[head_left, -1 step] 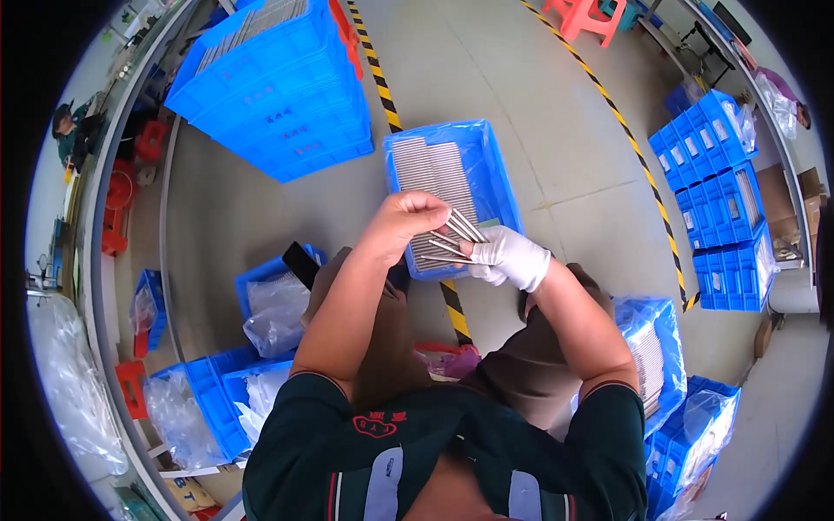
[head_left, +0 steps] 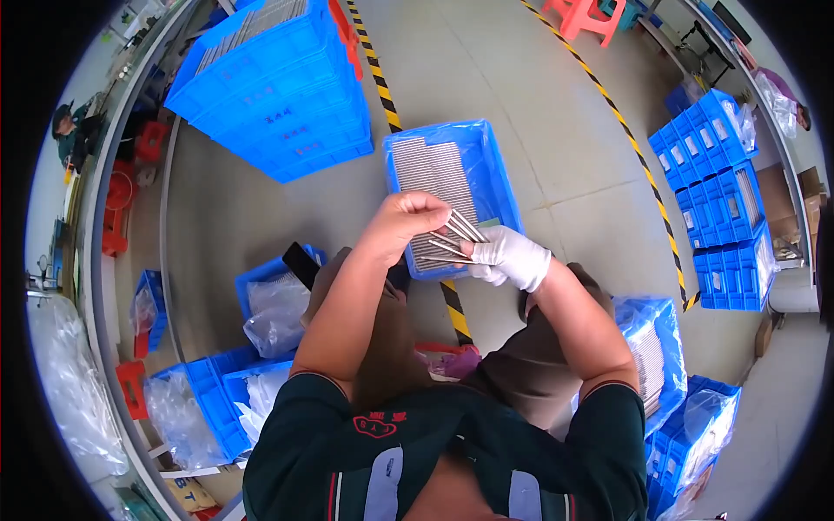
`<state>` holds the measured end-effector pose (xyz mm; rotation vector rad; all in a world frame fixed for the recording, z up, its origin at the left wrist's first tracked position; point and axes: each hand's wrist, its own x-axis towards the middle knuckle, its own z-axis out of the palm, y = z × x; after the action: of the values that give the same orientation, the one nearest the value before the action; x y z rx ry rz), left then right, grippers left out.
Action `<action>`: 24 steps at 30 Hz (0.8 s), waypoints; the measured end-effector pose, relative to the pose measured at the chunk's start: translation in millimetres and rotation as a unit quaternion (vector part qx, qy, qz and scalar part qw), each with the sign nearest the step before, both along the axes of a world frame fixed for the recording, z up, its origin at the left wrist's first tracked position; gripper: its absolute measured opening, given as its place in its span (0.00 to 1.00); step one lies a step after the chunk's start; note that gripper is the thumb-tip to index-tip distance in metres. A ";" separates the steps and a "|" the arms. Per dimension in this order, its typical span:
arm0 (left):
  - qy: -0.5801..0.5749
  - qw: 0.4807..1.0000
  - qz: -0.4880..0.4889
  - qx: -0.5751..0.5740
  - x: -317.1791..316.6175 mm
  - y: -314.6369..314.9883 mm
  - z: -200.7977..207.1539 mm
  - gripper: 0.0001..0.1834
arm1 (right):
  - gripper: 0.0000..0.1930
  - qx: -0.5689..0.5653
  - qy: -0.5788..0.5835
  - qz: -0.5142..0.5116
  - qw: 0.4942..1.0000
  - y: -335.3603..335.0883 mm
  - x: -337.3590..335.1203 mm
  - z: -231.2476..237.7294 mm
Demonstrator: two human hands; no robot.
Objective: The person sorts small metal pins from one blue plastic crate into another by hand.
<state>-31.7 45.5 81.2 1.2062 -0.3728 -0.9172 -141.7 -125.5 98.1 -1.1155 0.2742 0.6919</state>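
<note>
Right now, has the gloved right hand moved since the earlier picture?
No, not visibly: the right hand covers the same near-right corner of the blue bin in front, with no clear shift any way.

Hands: 2 (1 bare L hand (head_left: 404, 227), 1 gloved R hand (head_left: 512, 258)). Held rods (head_left: 446, 248): several, overlapping, exact no. unclear. Blue crate (head_left: 502, 174), ctr: 1, w/ 2 rod rows (head_left: 452, 178). L crate stack (head_left: 278, 122), far: min. 4 high. R crate stack (head_left: 712, 204), far: 3 high. Phone (head_left: 301, 265), L: 1. Blk/yel floor stripes (head_left: 634, 139): 2. Red stool (head_left: 584, 10), far R: 1. Co-worker (head_left: 65, 122), far L: 1.
</note>
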 end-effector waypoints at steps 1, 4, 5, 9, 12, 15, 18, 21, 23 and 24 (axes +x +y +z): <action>0.000 1.000 0.000 0.001 0.3 0.4 -0.9 0.08 | 0.14 0.005 -0.002 0.002 1.000 -0.1 -0.2 0.8; -0.015 1.000 -0.005 0.014 1.1 1.2 -1.9 0.09 | 0.14 -0.001 -0.004 -0.005 1.000 1.2 -1.8 -0.6; -0.028 0.999 -0.011 0.030 1.1 1.1 -0.4 0.09 | 0.15 -0.014 -0.005 -0.014 1.000 1.5 -2.5 -1.8; -0.047 0.997 -0.018 0.066 -2.5 -0.7 10.4 0.09 | 0.14 -0.042 -0.005 0.004 0.999 0.0 -2.3 -3.2; 0.020 0.998 0.051 -0.013 -10.4 -8.5 1.0 0.09 | 0.14 -0.063 -0.008 -0.005 0.998 0.2 -1.9 1.6; 0.017 0.999 0.047 -0.014 -9.1 -10.3 -1.4 0.09 | 0.14 -0.033 -0.009 -0.016 0.999 -3.9 -1.5 -3.4; -0.016 1.000 0.003 0.025 -2.3 -2.7 -3.9 0.09 | 0.13 -0.025 -0.009 -0.015 1.000 -2.8 -1.6 -6.0; -0.003 0.998 -0.009 0.067 -2.4 -0.3 -4.0 0.09 | 0.13 -0.040 -0.007 -0.007 0.999 -1.8 -3.7 -6.7; -0.005 0.997 -0.012 0.076 -4.9 -1.5 0.4 0.09 | 0.13 -0.069 -0.017 -0.017 0.997 -1.3 -5.7 -4.0; -0.009 0.996 -0.014 0.085 -6.7 -2.8 1.5 0.09 | 0.13 -0.069 -0.016 -0.017 0.997 -0.9 -6.4 -7.1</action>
<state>-38.4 42.7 82.7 1.3676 -0.3321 -0.9787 -148.1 -126.5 91.0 -1.2488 0.3174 0.6313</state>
